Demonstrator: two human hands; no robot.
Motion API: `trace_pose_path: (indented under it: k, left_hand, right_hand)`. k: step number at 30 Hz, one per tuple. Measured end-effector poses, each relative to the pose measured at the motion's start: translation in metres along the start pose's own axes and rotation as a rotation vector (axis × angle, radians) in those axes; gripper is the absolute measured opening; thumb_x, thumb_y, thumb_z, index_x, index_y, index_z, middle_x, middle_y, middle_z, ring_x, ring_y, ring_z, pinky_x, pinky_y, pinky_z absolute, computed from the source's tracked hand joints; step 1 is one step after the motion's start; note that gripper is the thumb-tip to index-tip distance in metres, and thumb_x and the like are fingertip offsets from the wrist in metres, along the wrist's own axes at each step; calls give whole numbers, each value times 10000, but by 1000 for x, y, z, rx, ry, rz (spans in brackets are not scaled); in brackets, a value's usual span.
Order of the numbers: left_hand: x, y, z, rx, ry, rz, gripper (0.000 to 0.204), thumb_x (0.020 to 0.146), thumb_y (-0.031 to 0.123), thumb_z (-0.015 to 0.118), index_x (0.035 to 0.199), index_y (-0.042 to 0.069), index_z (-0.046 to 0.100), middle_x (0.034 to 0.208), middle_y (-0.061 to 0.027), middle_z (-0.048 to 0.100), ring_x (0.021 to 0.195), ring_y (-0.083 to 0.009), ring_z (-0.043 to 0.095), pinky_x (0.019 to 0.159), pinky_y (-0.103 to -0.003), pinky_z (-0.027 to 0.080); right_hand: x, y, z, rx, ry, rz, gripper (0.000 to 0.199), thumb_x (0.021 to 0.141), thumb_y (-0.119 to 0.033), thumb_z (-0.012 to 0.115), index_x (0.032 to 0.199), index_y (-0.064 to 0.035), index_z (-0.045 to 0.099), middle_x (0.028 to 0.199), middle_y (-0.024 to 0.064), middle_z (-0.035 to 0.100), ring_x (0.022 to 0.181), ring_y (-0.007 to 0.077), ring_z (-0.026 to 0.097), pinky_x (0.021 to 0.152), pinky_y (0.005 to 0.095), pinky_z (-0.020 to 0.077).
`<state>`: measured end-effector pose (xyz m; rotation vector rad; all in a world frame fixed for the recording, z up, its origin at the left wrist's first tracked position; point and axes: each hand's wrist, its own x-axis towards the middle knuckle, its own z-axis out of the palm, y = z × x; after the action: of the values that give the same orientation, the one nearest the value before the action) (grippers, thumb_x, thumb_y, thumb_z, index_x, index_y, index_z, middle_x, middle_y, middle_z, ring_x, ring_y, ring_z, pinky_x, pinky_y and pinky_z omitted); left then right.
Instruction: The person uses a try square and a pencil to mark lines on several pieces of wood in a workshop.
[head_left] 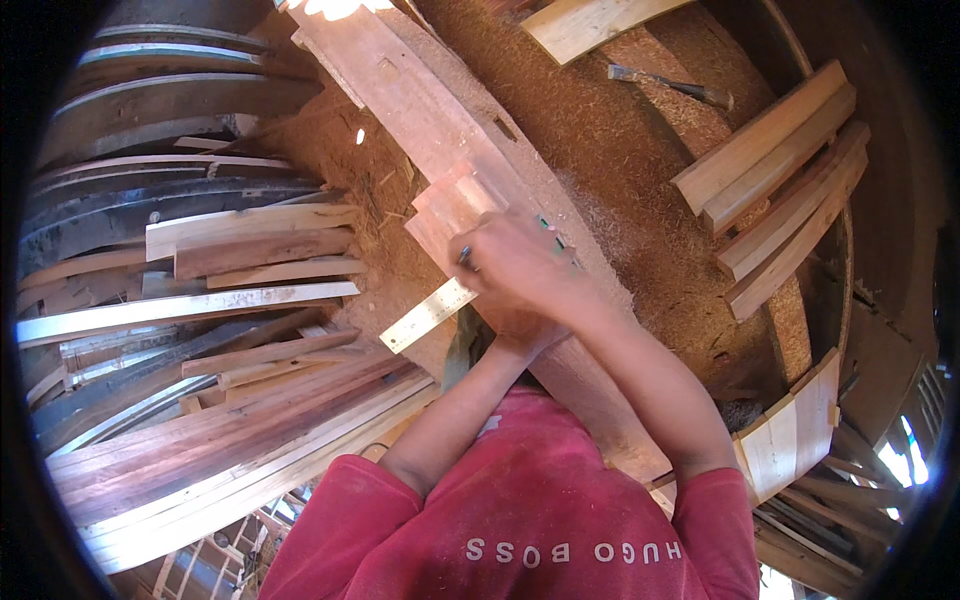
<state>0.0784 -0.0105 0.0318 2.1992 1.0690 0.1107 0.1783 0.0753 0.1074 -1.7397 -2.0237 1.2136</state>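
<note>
My right hand (505, 262) is closed round a thin dark pencil (464, 256), whose end shows beside the fingers. Beneath that hand a metal ruled blade (430, 315) sticks out to the left. Green edges (550, 232) show on the far side, in line with the blade, like the stock of a try square. Crossing under my right wrist, my left hand (522, 328) is mostly covered and its fingers are hidden. Both hands are over short reddish wooden pieces (445, 205) on a long, dusty plank bench (400, 85).
Boards and strips (250, 250) are stacked along the left. To the right, several cut pieces (770, 150) rest across a sawdust-covered beam, with a chisel-like tool (670, 85) farther back. A pale panel (795, 435) stands at the near right. Sawdust (600, 150) covers the ground.
</note>
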Motion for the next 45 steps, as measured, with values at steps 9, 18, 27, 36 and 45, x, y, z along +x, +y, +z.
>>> trace_pose_path:
  k: [9, 18, 27, 36, 45]
  left_hand:
    - [1, -10, 7, -192, 84, -37, 738, 837, 614, 699, 1336, 74, 629, 1506, -177, 473, 1447, -392, 373, 1196, -588, 269]
    - [-4, -11, 13, 181, 182, 121, 747, 777, 545, 768, 1332, 76, 593, 1503, -189, 454, 1408, -404, 394, 1149, -556, 304]
    - [1, -2, 0, 13, 358, 326, 670, 726, 454, 830, 1257, 119, 594, 1363, -152, 510, 1302, -347, 481, 1091, -503, 369]
    - [-73, 21, -5, 24, -486, 956, 823, 722, 503, 847, 1387, 130, 539, 1463, -188, 467, 1385, -383, 439, 1143, -555, 366]
    - [-50, 66, -17, 651, -785, 1080, 1217, 575, 500, 932, 1595, 188, 346, 1537, -162, 437, 1428, -383, 411, 1153, -645, 312]
  right_hand:
    - [6, -7, -12, -61, 82, -75, 163, 903, -239, 684, 863, -92, 745, 850, 118, 739, 945, 293, 702, 926, 478, 487]
    - [-9, 32, -32, 26, -28, 194, 145, 873, -207, 731, 894, -63, 740, 907, 177, 715, 945, 382, 688, 892, 459, 523]
    - [-61, 107, -10, 337, 304, 317, 197, 971, -174, 623, 1022, 16, 622, 900, 221, 661, 853, 307, 670, 790, 451, 513]
    - [-318, 96, 80, 924, 696, 838, 388, 1013, -254, 672, 1287, 20, 663, 1065, 39, 692, 940, 112, 628, 829, 293, 517]
    - [-630, 0, 309, 1307, 2044, 999, 186, 1021, -295, 683, 1058, -134, 598, 782, -42, 559, 620, 45, 478, 451, 204, 349]
